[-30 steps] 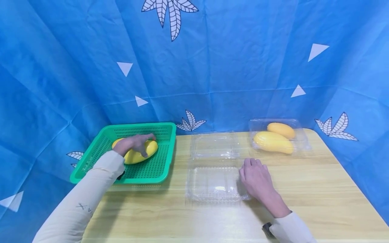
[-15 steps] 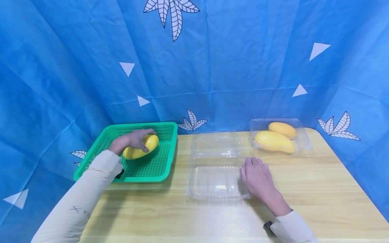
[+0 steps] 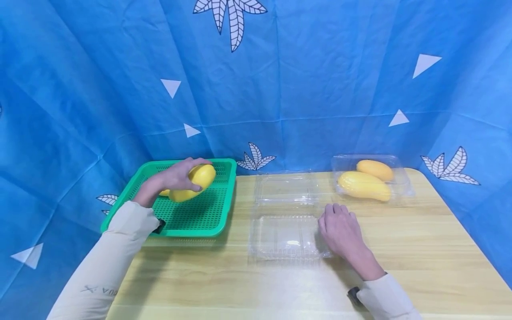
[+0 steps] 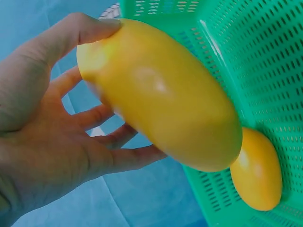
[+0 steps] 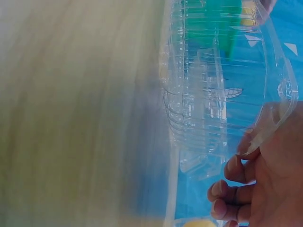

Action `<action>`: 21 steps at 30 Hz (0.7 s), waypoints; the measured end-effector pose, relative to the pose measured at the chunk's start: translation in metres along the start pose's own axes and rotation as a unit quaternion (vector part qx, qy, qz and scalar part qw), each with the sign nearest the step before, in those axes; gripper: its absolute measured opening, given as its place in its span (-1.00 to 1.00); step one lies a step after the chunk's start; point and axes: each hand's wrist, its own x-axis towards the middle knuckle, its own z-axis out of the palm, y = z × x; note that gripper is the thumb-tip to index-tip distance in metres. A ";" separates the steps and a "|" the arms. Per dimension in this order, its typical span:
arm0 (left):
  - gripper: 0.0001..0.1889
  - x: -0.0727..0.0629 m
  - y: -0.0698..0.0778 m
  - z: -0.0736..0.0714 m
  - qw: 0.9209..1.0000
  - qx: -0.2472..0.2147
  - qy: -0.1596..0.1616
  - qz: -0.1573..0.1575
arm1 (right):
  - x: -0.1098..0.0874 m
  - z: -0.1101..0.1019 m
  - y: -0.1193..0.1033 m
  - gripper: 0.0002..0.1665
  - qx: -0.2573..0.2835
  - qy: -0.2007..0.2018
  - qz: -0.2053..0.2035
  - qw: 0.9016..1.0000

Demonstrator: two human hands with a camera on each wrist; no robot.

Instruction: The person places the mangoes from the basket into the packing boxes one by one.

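Observation:
My left hand (image 3: pixel 178 176) grips a large yellow mango (image 3: pixel 203 176) between thumb and fingers, raised a little above the floor of the green basket (image 3: pixel 222 224). In the left wrist view the thumb lies over one end of it, with a smaller mango (image 4: pixel 258 172) behind in the basket. My right hand (image 3: pixel 341 229) holds the right edge of a clear plastic clamshell container (image 3: pixel 276 238). Its lid lies folded back, away from me, and no fruit is inside. The right wrist view shows thumb and finger pinching the container's rim (image 5: pixel 272 130).
At the back right of the wooden table (image 3: pixel 420 249) stands another clear container (image 3: pixel 404 184) with two mangoes (image 3: pixel 364 186) in it. A blue patterned cloth (image 3: pixel 312 80) hangs behind and at both sides.
My left hand has lifted the large mango off the basket floor, moving it slightly up and to the right. My right hand has stayed at the container's edge.

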 end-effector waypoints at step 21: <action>-0.12 -0.013 0.020 0.010 0.995 -0.041 0.081 0.050 | 0.003 -0.001 0.003 -0.74 0.015 0.012 -0.004 1.000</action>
